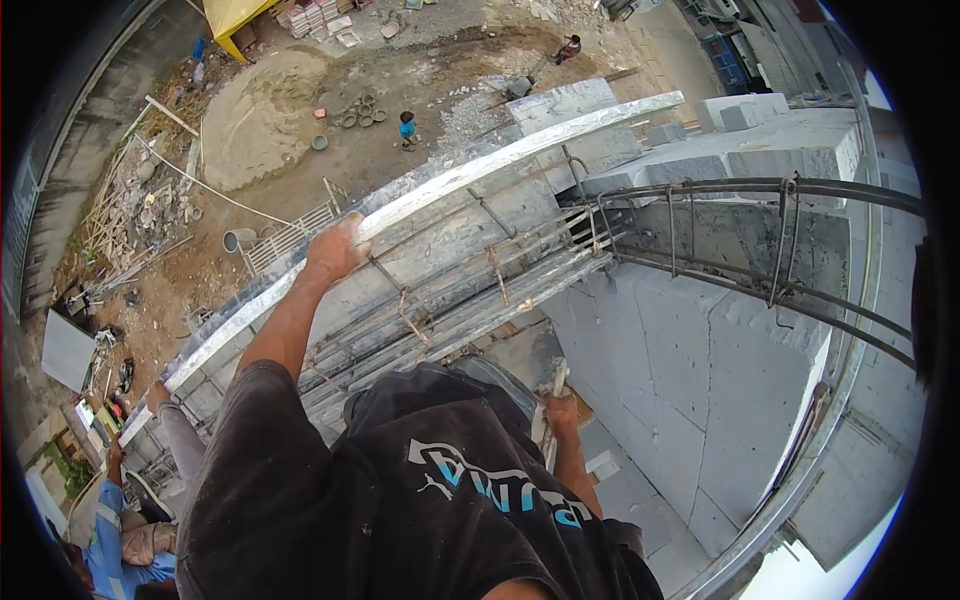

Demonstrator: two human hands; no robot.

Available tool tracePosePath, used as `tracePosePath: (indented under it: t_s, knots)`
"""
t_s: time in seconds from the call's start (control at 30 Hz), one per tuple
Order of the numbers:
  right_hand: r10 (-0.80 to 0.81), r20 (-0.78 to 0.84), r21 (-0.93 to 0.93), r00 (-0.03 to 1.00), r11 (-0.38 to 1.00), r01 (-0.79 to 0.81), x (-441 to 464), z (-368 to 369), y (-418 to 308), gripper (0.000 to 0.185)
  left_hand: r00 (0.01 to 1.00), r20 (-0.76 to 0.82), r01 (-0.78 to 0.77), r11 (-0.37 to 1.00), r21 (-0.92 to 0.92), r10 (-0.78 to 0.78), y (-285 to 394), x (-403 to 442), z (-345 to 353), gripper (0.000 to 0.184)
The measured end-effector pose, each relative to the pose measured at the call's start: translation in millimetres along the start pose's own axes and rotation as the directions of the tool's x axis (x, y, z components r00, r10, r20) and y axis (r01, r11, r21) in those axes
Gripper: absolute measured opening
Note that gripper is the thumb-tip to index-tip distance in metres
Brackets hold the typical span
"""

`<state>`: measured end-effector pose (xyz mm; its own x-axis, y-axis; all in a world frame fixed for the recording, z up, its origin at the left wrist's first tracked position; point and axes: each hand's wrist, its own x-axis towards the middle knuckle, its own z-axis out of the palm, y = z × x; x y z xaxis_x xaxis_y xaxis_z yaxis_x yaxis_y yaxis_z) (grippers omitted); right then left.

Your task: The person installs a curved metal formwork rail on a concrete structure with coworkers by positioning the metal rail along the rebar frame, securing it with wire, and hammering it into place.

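Note:
My left hand (338, 250) reaches forward and lies over the white top edge of a long board (480, 180), its fingers bent over the far side, where they are partly hidden. The board runs along the outer side of a beam with steel reinforcing bars (460, 275). Lower down and nearer my body, my right hand (562, 412) is closed around a short, pale, stick-like piece (560, 375); its exact kind is unclear. A black shirt (400, 490) covers much of the middle view.
A co-worker's hand (158, 394) rests on the board's left end, near another person in blue (125, 540). A bent rebar cage (780, 190) juts out at right above a grey block wall (680, 380). Far below lie a sand heap (255, 115) and a person (407, 130).

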<state>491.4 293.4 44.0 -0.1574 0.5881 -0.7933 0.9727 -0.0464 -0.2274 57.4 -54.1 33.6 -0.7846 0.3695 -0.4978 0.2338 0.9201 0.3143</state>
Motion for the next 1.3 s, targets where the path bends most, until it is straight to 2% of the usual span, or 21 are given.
tracePosePath:
  t_s: [0.1, 0.13, 0.27, 0.47, 0.57, 0.67, 0.77, 0.87, 0.97, 1.07, 1.17, 1.3]
  knots:
    - [-0.083, 0.003, -0.029, 0.997, 0.996, 0.083, 0.2, 4.6, -2.0, 0.044, 0.998, -0.057, -0.028, 1.0, 0.011, 0.028, -8.8, 0.0, 12.2, 0.059]
    - [-0.117, 0.004, 0.026, 0.993, 0.993, 0.117, -5.4, 4.4, -4.9, 0.049, 0.998, -0.055, -0.022, 1.0, 0.007, 0.022, -7.8, -0.5, 11.2, 0.058]
    - [-0.068, -0.011, -0.149, 0.998, 0.987, 0.066, 9.1, 14.6, 19.5, 0.053, 1.0, 0.008, 0.006, 1.0, 0.002, -0.006, -2.4, 4.3, 0.2, 0.054]
    - [-0.026, 0.008, -0.122, 1.0, 0.992, 0.026, 4.0, 18.9, 42.9, 0.054, 0.999, -0.034, -0.042, 0.999, 0.02, 0.043, -8.0, 1.8, 2.6, 0.052]
    - [-0.02, 0.008, -0.109, 1.0, 0.994, 0.02, 4.4, 22.5, 52.9, 0.053, 0.999, 0.037, -0.005, 1.0, 0.028, 0.004, -10.1, -3.6, 4.3, 0.053]
    - [-0.044, 0.002, -0.07, 0.999, 0.997, 0.044, 6.1, 22.7, 62.0, 0.051, 0.999, 0.0, 0.038, 0.999, 0.017, -0.038, -2.7, -10.6, 1.5, 0.053]
    - [-0.056, 0.018, -0.015, 0.998, 0.998, 0.056, 7.7, 23.7, 64.2, 0.05, 1.0, -0.007, 0.014, 1.0, -0.009, -0.014, -10.6, -3.7, 8.6, 0.057]
    - [-0.12, 0.018, -0.122, 0.993, 0.985, 0.122, 9.7, 22.7, 60.0, 0.049, 1.0, -0.021, 0.014, 1.0, 0.004, -0.014, -11.2, -0.2, 5.4, 0.052]
    - [-0.033, -0.005, -0.151, 0.999, 0.988, 0.032, 14.8, 24.8, 51.3, 0.05, 0.996, -0.064, 0.055, 0.998, 0.008, -0.054, -8.6, 0.4, -2.0, 0.052]
    - [-0.063, 0.022, -0.121, 0.998, 0.991, 0.066, 21.9, 28.3, 53.8, 0.052, 0.992, -0.127, 0.015, 0.999, 0.035, -0.01, -30.3, 14.2, 4.3, 0.053]
    - [-0.02, 0.013, -0.053, 1.0, 0.998, 0.02, 19.8, 29.9, 47.6, 0.053, 0.99, -0.133, 0.05, 0.999, 0.02, -0.047, -43.5, 28.8, -2.8, 0.051]
    - [-0.069, 0.024, -0.048, 0.997, 0.996, 0.07, 10.8, 29.9, 45.5, 0.052, 0.996, 0.047, -0.066, 0.994, -0.088, 0.071, -66.5, 45.9, 5.2, 0.056]
